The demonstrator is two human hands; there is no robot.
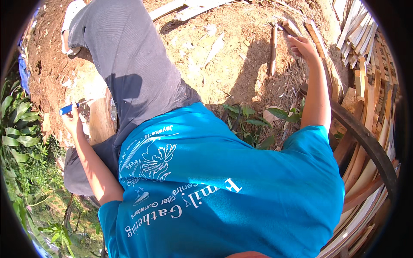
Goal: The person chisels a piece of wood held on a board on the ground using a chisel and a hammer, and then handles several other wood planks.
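My left hand [74,124] is closed around a small blue-handled tool [68,109]. Its thin shaft seems to point right, but too little shows to tell its kind. Just right of that hand, a pale piece of wood [100,119] lies against my bent leg in dark trousers. My right arm is stretched out to the far right. Its hand [303,48] is held with fingers apart and slightly bent, and nothing shows in it. A hammer [273,50] lies on the ground left of the right hand, apart from it. Short wooden pieces [292,28] lie beyond the fingers.
Stacked wooden slats [365,34] and long boards [365,159] line the right side, with a dark curved bar [363,135] in front. Pale planks [189,9] lie at the far edge. Wood chips [214,49] litter the soil. Leafy plants [19,124] grow at the left.
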